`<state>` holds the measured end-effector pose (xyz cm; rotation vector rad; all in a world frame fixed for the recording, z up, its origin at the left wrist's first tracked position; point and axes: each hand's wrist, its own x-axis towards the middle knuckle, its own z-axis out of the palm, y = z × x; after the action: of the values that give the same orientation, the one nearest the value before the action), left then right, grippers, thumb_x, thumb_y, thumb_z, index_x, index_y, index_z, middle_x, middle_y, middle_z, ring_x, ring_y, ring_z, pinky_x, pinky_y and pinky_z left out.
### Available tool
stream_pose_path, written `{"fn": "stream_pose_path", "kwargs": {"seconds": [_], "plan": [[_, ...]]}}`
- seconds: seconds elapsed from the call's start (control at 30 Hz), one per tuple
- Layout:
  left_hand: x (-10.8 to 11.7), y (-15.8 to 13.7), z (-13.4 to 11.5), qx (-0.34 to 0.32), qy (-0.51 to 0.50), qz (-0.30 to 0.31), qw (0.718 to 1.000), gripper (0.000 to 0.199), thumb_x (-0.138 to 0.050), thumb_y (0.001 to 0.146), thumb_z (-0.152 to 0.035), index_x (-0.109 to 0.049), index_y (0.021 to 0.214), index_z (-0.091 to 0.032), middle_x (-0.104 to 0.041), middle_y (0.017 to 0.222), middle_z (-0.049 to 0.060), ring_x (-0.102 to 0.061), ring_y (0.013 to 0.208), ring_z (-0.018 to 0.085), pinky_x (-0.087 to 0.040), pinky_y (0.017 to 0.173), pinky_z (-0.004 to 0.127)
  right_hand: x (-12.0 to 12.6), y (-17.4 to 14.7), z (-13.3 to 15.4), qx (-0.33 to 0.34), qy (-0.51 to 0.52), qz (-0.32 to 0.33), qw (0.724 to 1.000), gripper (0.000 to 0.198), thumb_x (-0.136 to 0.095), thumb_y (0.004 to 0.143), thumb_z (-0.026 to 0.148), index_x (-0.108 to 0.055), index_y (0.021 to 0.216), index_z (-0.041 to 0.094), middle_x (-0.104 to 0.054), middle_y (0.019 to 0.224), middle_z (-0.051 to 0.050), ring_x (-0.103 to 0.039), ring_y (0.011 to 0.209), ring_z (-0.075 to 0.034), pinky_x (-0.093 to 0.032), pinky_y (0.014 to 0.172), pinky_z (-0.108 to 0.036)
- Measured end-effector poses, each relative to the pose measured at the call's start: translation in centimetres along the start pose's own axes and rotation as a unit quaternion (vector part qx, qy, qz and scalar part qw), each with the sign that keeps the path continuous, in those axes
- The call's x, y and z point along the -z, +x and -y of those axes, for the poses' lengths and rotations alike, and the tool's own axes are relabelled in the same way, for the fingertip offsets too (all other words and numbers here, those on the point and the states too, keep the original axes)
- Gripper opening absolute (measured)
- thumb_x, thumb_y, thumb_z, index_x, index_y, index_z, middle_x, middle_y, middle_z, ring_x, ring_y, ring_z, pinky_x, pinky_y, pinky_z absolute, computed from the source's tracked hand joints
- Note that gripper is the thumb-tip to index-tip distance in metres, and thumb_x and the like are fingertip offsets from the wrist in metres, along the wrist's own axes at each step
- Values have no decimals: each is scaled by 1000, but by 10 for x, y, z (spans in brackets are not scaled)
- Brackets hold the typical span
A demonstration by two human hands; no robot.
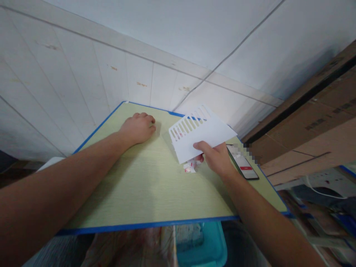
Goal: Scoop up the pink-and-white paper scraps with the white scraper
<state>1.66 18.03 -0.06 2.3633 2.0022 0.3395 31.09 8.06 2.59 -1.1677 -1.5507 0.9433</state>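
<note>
My right hand grips a white card by its near edge, thumb on top and the other fingers underneath. A row of slots is cut along the card's far left side, and it is held tilted above the table. Below its near corner lies a small white and red crumpled piece, partly hidden by the card; I cannot make out what it is. My left hand rests palm down on the left of the table, fingers loosely bent and slightly apart, with nothing visible in it.
The pale green table has a blue edge and stands against a white panelled wall. A phone lies to the right of my right hand. Cardboard boxes stand at the right. A turquoise bin is below the near edge.
</note>
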Motion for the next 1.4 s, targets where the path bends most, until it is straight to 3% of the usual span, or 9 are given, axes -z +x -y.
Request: {"fn": "stream_pose_path", "kwargs": {"seconds": [0.17,0.33,0.5,0.73,0.93,1.13,1.33,1.4], "plan": [[-3,1,2,-7,-7,-10,1000,61,-50,117,-40,-84,163,-19,-78,177,21,-70,166,45,-58,139,58,-7,-5,-1,-11,28,43,999,19,-83,73,42,-70,72,28,-68,56,1,-56,42,-17,-50,40,-29],[-9,5,7,-8,-28,-26,999,59,-55,113,-44,-88,158,-23,-81,172,19,-71,164,44,-59,137,58,-14,-10,-4,-50,59,116,990,27,-85,79,46,-74,67,24,-73,56,-5,-61,42,-18,-50,41,-29],[-11,6,11,-10,-19,-27,999,60,-52,114,-44,-87,159,-24,-82,171,17,-72,162,42,-58,137,56,-11,-6,-1,-28,64,32,997,27,-85,74,44,-70,59,26,-68,51,-4,-57,40,-18,-50,39,-29],[-11,6,12,-13,-32,-31,999,57,-58,113,-50,-89,156,-27,-82,171,18,-71,163,43,-60,134,56,-17,-14,5,-68,62,143,985,22,-87,75,42,-74,67,25,-72,59,-3,-60,46,-17,-52,44,-28],[-10,5,12,-9,-19,-20,1000,59,-52,116,-46,-86,159,-25,-80,173,17,-70,164,41,-58,136,54,-10,-9,-2,-54,76,70,993,25,-87,75,43,-71,67,25,-69,56,-2,-56,43,-17,-50,41,-29],[-9,6,12,-10,-20,-18,1000,56,-54,116,-46,-84,160,-27,-79,177,18,-70,166,43,-55,140,59,-15,-16,5,-111,88,229,963,21,-93,76,38,-79,77,22,-77,66,-2,-64,50,-17,-52,44,-25],[-9,4,8,9,-31,-19,999,67,-57,119,-55,-77,174,-24,-66,193,19,-60,179,47,-48,146,67,-5,-12,6,-68,98,151,981,20,-88,75,36,-74,68,24,-68,56,0,-54,44,-15,-46,40,-26],[-9,3,7,3,-33,-7,999,67,-55,120,-58,-77,174,-26,-66,194,17,-59,180,46,-48,146,64,-6,-13,5,-75,84,162,980,18,-88,76,35,-75,70,24,-69,57,1,-55,45,-14,-46,41,-24]]}}
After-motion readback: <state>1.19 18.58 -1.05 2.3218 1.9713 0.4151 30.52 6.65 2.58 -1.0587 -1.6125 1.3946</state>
